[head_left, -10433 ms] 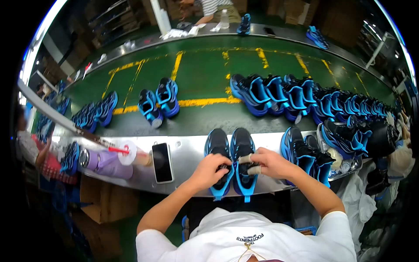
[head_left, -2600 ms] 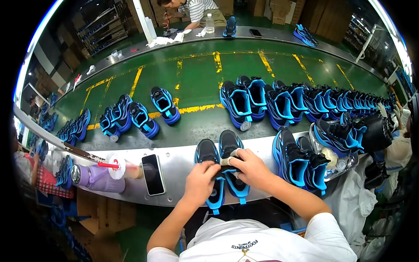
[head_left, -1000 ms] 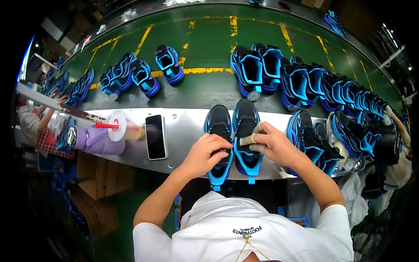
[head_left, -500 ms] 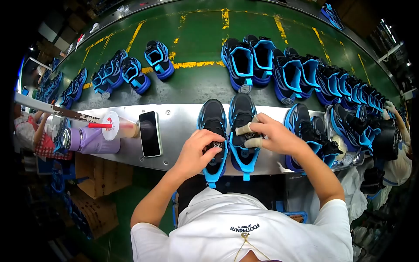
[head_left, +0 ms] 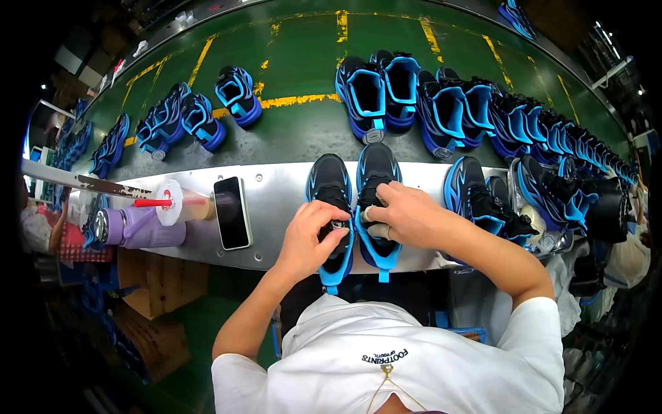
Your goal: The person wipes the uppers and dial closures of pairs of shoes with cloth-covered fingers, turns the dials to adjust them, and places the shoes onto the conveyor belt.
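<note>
Two black-and-blue sneakers stand side by side on the metal ledge, toes pointing away from me. My left hand (head_left: 307, 238) has thumb and forefinger closed on a small round dark piece at the tongue of the left sneaker (head_left: 329, 172). My right hand (head_left: 407, 215), with pale finger covers on some fingertips, reaches down onto the tongue of the right sneaker (head_left: 378, 164). Its fingers are bent together there, and whatever lies beneath the tips is hidden.
A phone (head_left: 232, 214), a lidded cup (head_left: 189, 204) and a purple tumbler (head_left: 155, 226) sit left on the metal ledge (head_left: 276, 181). More sneakers (head_left: 476, 200) stand right. Beyond, a green belt (head_left: 289, 138) carries several sneakers. Another person's arm (head_left: 56, 228) shows far left.
My right hand has come lower and closer over the right sneaker's tongue, its fingers drawn in. My left hand keeps its pinch. Sneakers on the belt have shifted slightly left, and the view has moved a little.
</note>
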Demonstrator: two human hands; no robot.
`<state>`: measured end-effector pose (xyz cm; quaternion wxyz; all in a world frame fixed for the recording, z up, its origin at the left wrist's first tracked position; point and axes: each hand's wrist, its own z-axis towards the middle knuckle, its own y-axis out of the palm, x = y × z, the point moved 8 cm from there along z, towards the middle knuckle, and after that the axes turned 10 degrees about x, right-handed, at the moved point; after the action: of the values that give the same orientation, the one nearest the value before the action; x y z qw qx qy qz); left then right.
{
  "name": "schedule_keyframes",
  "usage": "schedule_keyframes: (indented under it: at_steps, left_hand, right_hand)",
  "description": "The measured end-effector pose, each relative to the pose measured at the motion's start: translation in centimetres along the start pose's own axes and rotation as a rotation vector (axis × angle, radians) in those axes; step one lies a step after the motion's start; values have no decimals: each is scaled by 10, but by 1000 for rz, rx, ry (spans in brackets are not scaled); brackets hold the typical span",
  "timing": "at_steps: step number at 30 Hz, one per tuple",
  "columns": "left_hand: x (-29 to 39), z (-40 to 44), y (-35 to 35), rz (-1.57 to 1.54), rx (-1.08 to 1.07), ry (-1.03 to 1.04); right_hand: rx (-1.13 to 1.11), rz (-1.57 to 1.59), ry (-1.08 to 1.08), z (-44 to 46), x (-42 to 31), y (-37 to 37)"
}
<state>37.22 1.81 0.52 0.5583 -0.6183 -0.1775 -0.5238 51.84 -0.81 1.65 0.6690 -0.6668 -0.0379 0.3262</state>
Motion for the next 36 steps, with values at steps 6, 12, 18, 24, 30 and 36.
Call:
schedule_keyframes:
  at_steps: [6, 12, 18, 24, 30, 36]
  left_hand:
    - [0, -3, 3, -69, 18, -114]
    - [59, -10, -16, 242, 222, 280]
    - [34, -53, 85, -629, -306, -654]
    - [48, -48, 79, -726, -329, -844]
    - [47, -9, -4, -127, 228, -194]
    - [20, 3, 20, 97, 71, 11]
  right_hand:
    - [123, 401, 127, -14, 26, -11]
    - [307, 260, 112, -23, 23, -18]
    - [44, 129, -26, -6, 16, -12]
    - [23, 256, 31, -10, 30, -19]
    - [-61, 131, 130, -17, 28, -6]
    - [217, 171, -92, -21, 19, -28]
